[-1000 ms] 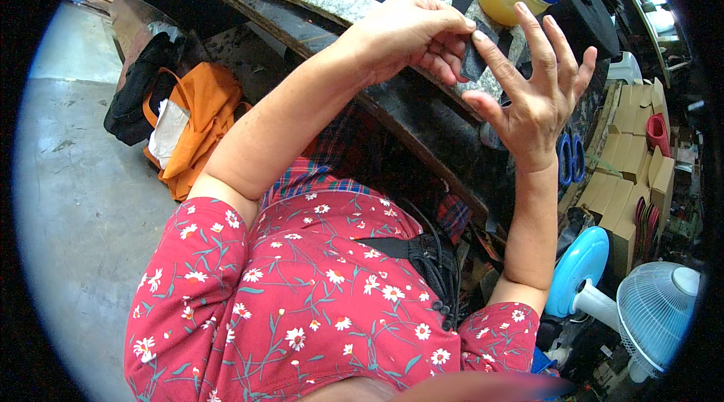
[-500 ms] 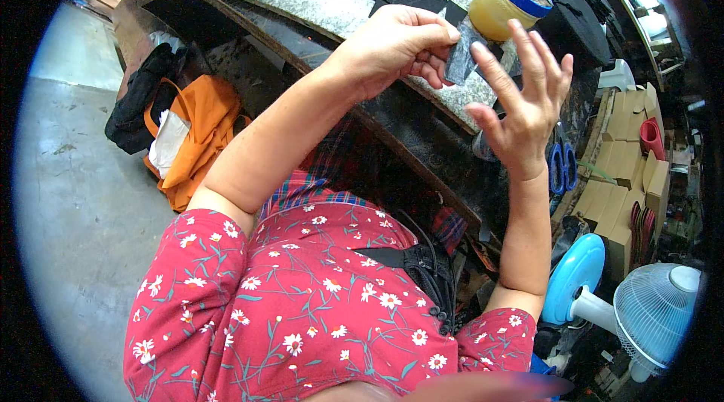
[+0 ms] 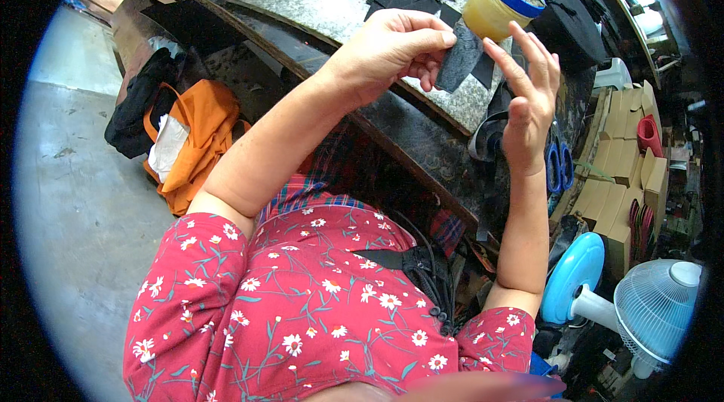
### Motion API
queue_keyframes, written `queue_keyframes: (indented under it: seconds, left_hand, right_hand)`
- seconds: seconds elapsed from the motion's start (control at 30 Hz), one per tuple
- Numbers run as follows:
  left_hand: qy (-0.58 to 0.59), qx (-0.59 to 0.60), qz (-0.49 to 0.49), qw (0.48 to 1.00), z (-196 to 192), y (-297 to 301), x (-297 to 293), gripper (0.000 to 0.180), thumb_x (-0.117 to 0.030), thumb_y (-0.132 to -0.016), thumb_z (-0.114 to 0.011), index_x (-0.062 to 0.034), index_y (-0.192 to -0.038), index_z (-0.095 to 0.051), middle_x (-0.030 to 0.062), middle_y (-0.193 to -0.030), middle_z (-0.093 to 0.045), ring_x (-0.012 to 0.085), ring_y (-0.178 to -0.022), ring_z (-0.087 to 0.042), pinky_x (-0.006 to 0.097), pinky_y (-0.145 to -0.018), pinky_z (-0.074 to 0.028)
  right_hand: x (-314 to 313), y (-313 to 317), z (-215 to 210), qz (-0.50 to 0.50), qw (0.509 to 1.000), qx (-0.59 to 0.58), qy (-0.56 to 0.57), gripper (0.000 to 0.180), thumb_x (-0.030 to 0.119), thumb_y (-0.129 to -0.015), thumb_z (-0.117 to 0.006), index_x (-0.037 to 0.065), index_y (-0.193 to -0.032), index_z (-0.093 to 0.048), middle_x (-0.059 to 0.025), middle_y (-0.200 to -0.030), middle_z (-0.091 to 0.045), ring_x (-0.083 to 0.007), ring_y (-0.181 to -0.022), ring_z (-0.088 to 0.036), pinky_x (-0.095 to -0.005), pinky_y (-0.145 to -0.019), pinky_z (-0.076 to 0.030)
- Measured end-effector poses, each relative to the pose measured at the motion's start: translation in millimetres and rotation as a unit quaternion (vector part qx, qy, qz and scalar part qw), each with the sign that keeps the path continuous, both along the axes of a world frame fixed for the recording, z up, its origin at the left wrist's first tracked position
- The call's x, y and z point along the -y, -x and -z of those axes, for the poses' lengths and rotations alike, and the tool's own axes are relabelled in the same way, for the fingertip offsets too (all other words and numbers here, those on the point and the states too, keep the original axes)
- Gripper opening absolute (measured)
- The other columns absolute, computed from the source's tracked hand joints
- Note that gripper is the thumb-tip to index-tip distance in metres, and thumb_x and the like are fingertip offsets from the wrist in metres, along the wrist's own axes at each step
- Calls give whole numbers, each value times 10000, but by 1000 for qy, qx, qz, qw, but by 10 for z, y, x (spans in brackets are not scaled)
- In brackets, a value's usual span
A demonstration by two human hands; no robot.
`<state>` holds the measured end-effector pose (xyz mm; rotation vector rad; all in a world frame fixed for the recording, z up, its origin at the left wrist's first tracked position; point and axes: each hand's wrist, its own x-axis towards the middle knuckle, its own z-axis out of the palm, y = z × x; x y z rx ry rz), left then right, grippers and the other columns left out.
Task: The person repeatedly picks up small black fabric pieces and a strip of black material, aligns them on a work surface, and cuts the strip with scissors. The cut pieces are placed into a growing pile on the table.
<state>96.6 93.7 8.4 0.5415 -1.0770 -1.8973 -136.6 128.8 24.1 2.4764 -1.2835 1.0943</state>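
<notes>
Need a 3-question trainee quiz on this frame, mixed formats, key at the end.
1. True or false: the left hand pinches a dark flat cut piece between thumb and fingers.
2. The right hand is: A) gripping the scissors, B) open, fingers spread, beside the dark piece, C) resting on the fan.
3. Fill in: the jar of yellowish stuff on the stone slab has a ____ rim.

Key: 1 true. 2 B; the blue-handled scissors lie lower right of the hand, untouched, and the pale blue fan stands well below. 3 blue.
</notes>
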Motion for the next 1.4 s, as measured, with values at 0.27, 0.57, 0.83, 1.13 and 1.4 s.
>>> queue_keyframes:
  seconds: [0.27, 0.57, 0.83, 1.13, 1.4]
  left_hand:
    - [19, 41, -12, 999, 32, -38, -5, 161, -210, -971, -668, -50, -983, -689, 7, -757, -670, 79, -586, -616, 225, -547, -527]
    - [331, 291, -195, 876, -14, 5, 77, 161, -89, -923, -719, -25, -1069, -697, 18, -858, -690, 94, -758, -670, 246, -682, -559]
    - [725, 418, -160, 523, 131, 98, 129, 207, -89, -763, -673, -155, -955, -714, -13, -1011, -696, 225, -1096, -638, 322, -808, -580]
    - [638, 337, -381, 578, -146, 530, 577, 535, -270, -768, -781, -90, -1250, -635, 194, -1297, -583, 382, -1194, -562, 448, -1007, -483]
    - [639, 478, -322, 510, -194, 1202, 990, 533, -367, -671, -877, -251, -1164, -711, 124, -1120, -659, 342, -1026, -646, 428, -791, -586]
  right_hand:
    - [-55, -143, -29, -24, 998, 5, 50, 748, 768, -946, -268, 264, -1207, -755, -108, -1447, -548, -321, -1311, -476, -506, -1166, -201]
    - [29, 219, -109, 18, 979, 112, 170, 460, 451, -1036, -482, 126, -957, -798, -111, -1216, -692, -255, -1127, -621, -424, -1095, -351]
    - [231, 491, 33, 81, 981, 119, 133, 199, 205, -929, -697, 120, -1099, -757, -58, -1126, -716, -225, -1011, -649, -336, -863, -501]
    - [205, 405, 106, 123, 977, 176, -12, 484, 209, -913, -709, 135, -1376, -590, -74, -1181, -699, -241, -1087, -613, -368, -962, -472]
    - [197, 432, 115, 137, 970, 198, -34, 515, 186, -909, -714, 129, -1400, -568, -82, -1193, -696, -241, -1093, -620, -367, -976, -468]
